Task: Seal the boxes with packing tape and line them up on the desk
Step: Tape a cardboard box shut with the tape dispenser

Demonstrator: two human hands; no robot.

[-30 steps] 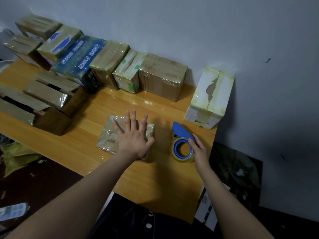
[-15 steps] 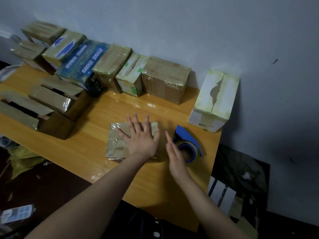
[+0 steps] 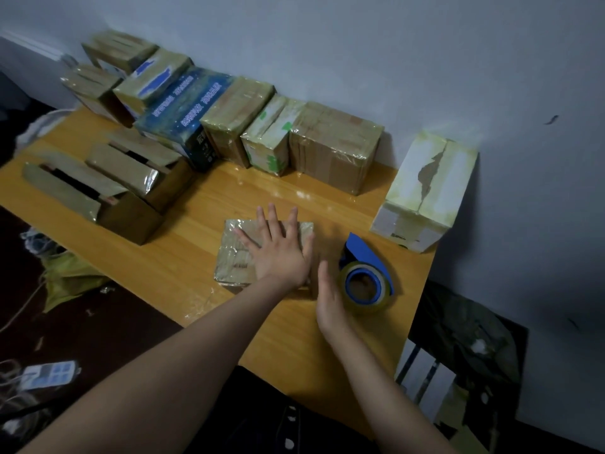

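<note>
A small flat box (image 3: 234, 253) wrapped in clear tape lies near the front of the wooden desk (image 3: 183, 257). My left hand (image 3: 278, 250) presses flat on its top with fingers spread. My right hand (image 3: 329, 299) stands edge-on with straight fingers just right of the box, holding nothing. A blue tape dispenser (image 3: 366, 276) with a roll of clear tape lies on the desk right beside that hand. Several taped boxes (image 3: 334, 145) stand in a row along the wall.
A white box with a torn top (image 3: 425, 191) stands at the desk's right rear corner. Two open cardboard boxes (image 3: 98, 191) sit at the left. A power strip (image 3: 49, 375) and cables lie on the dark floor on the left.
My right hand let go of the tape dispenser and moved left to the small box's right side. My left hand stayed pressed on the box.
</note>
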